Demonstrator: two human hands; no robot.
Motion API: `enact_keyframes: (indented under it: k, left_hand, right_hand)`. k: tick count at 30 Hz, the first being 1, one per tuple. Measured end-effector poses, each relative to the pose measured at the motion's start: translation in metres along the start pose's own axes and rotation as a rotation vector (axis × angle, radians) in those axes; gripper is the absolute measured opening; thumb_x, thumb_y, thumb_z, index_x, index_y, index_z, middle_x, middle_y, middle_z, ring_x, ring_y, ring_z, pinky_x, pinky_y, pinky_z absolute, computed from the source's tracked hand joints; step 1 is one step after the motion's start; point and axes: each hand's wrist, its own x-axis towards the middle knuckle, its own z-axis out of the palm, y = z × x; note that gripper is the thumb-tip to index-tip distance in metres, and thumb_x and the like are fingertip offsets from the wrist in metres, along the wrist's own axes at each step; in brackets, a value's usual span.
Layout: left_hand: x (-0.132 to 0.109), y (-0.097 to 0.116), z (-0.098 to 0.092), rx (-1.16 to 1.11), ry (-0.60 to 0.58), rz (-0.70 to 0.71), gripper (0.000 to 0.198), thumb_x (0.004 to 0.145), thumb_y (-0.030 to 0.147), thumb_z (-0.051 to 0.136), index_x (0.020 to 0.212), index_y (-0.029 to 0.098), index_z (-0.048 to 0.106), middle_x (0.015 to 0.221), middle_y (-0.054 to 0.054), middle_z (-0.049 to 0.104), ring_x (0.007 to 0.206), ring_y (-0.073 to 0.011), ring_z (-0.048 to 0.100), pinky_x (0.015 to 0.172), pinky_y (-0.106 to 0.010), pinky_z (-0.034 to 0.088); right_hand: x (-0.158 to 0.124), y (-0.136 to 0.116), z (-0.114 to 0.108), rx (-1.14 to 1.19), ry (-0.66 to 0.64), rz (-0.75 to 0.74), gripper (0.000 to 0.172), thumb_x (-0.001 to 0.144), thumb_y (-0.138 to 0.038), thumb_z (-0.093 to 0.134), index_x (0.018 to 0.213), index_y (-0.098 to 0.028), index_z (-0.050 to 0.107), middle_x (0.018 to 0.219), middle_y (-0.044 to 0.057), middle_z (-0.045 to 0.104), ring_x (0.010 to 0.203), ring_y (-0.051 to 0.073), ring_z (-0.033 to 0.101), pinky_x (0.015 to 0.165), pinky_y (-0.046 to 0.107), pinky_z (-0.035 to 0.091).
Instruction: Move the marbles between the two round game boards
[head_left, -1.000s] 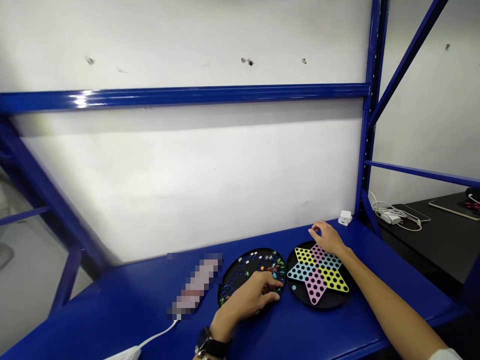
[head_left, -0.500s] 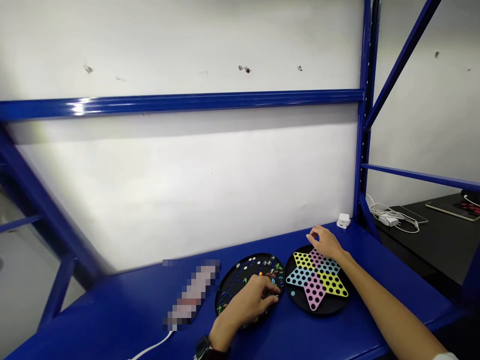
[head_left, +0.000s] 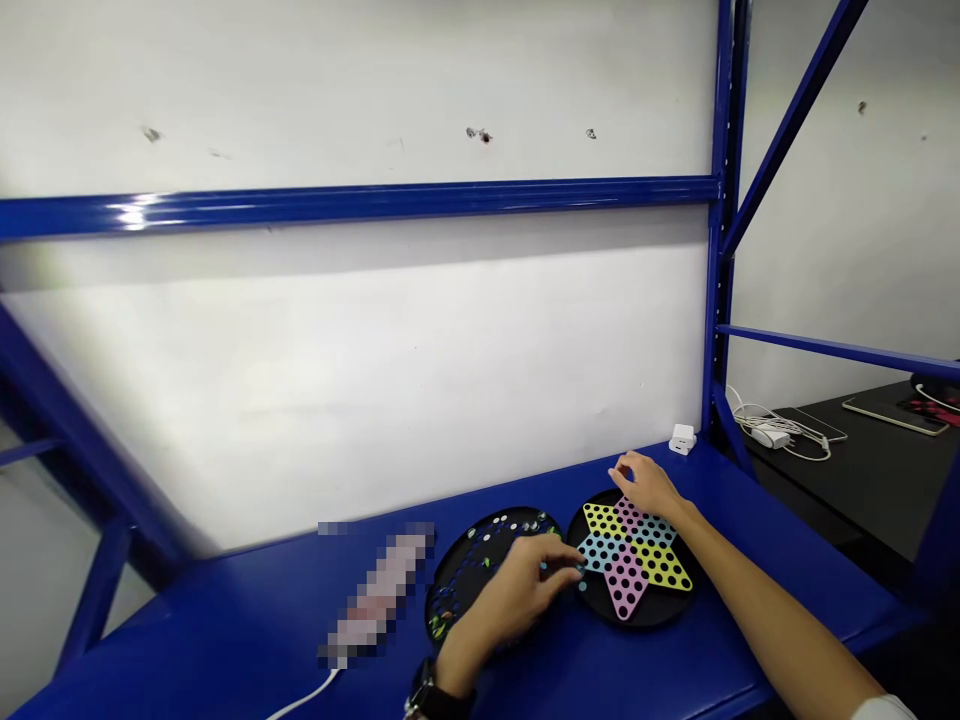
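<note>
My left hand (head_left: 529,580), with a dark watch on its wrist, is closed in a pinch at the left edge of the star board's tray. A small bluish marble (head_left: 580,568) seems to sit between thumb and fingertips. Beneath this hand lies a round black tray (head_left: 457,570) with marbles scattered over it. Beside it, a second round black tray (head_left: 637,622) carries a star-shaped Chinese checkers board (head_left: 628,578) in yellow, pink and blue with dark holes. A light blue disc (head_left: 582,587) shows near its left rim. My right hand (head_left: 646,487) hovers over the board's far tip, fingers curled together; anything within is hidden.
A blurred-out flat item (head_left: 382,590) with a white cable (head_left: 307,695) lies at left on the blue shelf (head_left: 247,620). White chargers (head_left: 682,440) stand by the blue upright post (head_left: 716,300). A dark table (head_left: 862,480) at right holds cables (head_left: 787,435).
My left hand has moved right, from over the marble tray to the edge of the star board's tray. My right hand stays at the board's far tip. The view has shifted slightly.
</note>
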Motion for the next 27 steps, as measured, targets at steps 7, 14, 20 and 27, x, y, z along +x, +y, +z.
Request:
enact_keyframes:
  k: [7,14,20,27]
  left_hand:
    - [0.011,0.007,0.019,-0.013,-0.122,0.090,0.028,0.082,0.041,0.068,0.106,0.027,0.071,0.105,-0.001,0.068,0.084,-0.0160,0.060,0.082,-0.027,0.046]
    - [-0.011,-0.016,-0.020,0.070,-0.130,-0.113,0.021,0.081,0.039,0.060,0.085,0.020,0.069,0.082,0.000,0.068,0.076,-0.0156,0.059,0.067,-0.025,0.043]
    - [-0.021,-0.041,-0.020,0.013,-0.273,-0.215,0.034,0.060,0.034,0.076,0.092,0.023,0.073,0.081,0.002,0.068,0.073,-0.0151,0.059,0.059,-0.022,0.038]
    - [-0.020,-0.039,-0.019,-0.132,-0.278,-0.240,0.028,0.064,0.032,0.070,0.089,0.019,0.072,0.076,0.000,0.070,0.069,-0.0152,0.060,0.058,-0.022,0.038]
  right_hand:
    - [-0.001,-0.001,0.001,0.002,0.000,-0.019,0.032,0.095,-0.043,0.044,0.075,-0.021,0.056,0.085,0.003,0.063,0.075,0.017,0.057,0.068,0.028,0.040]
    - [-0.001,0.000,0.002,0.014,-0.029,-0.005,0.032,0.094,-0.043,0.045,0.073,-0.021,0.055,0.084,0.003,0.063,0.074,0.016,0.056,0.067,0.027,0.039]
    - [-0.002,0.000,0.002,0.013,-0.031,-0.009,0.033,0.095,-0.044,0.044,0.074,-0.022,0.055,0.085,0.004,0.063,0.075,0.016,0.056,0.067,0.028,0.039]
    - [-0.001,0.001,0.004,0.011,-0.038,-0.012,0.033,0.095,-0.044,0.045,0.075,-0.021,0.055,0.084,0.003,0.063,0.074,0.016,0.056,0.066,0.027,0.038]
